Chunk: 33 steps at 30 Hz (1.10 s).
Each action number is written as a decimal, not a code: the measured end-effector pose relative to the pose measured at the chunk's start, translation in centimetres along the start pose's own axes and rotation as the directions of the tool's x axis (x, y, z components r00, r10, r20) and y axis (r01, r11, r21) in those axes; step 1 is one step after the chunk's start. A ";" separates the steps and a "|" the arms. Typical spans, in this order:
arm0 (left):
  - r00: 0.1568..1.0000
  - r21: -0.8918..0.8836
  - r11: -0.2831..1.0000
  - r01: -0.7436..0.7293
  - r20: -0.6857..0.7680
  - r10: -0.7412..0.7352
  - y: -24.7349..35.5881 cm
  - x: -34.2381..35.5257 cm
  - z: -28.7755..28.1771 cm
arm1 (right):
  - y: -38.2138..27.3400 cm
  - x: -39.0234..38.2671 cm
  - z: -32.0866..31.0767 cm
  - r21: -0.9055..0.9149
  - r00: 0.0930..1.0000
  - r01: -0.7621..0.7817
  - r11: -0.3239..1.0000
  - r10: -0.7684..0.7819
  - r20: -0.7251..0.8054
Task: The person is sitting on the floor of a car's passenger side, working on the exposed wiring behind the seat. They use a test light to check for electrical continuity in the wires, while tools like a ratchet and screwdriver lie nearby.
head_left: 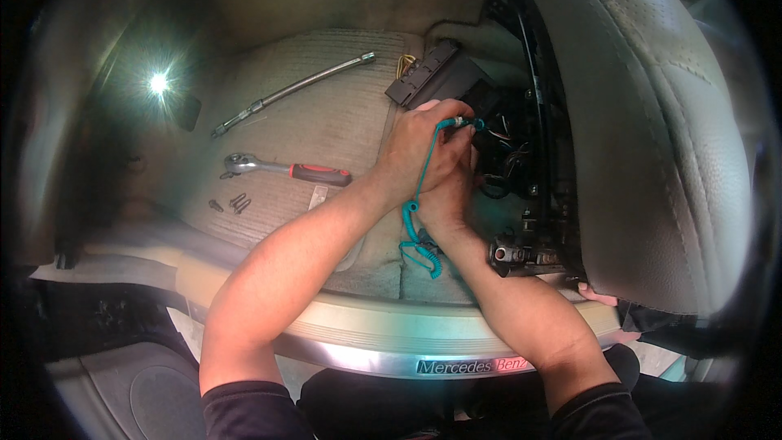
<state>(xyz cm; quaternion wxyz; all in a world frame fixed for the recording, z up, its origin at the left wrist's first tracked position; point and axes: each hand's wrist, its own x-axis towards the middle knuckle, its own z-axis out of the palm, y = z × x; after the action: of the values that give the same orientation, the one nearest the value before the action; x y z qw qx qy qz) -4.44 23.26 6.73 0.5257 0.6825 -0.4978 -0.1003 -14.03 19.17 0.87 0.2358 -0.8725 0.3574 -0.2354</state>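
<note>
Both my hands are close together beside the black seat base, over the wiring (515, 159) under the raised seat. My left hand (415, 147) is closed, its fingers pinching the small end piece (461, 122) of a teal coiled lead (410, 216). That lead hangs down past my wrists, and its coil rests on the carpet. My right hand (450, 191) lies just below and partly behind the left, fingers curled; what they grip is hidden. Just beyond my hands, a dark grey control module (440, 73) with yellow wires sits on the floor.
On the ribbed floor mat (326, 73) lie a long extension bar (293, 94), a ratchet (289, 169) with a red-and-grey handle and several bolts (238, 202). A grey seat (652, 138) rises at right. Nearest me runs the door sill (366, 326). A lamp (159, 83) glares at left.
</note>
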 end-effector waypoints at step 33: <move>0.995 -0.085 0.992 0.093 0.042 -0.089 -0.1 1.2 -0.8 | 0.6 -0.4 0.3 0.066 0.997 0.059 0.996 -0.056 -0.056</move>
<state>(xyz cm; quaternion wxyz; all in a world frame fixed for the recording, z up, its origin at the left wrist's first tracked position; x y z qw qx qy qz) -3.27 22.80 7.48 0.5403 0.6789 -0.4711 -0.1586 -14.38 19.14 0.19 0.2487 -0.8673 0.3302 -0.2774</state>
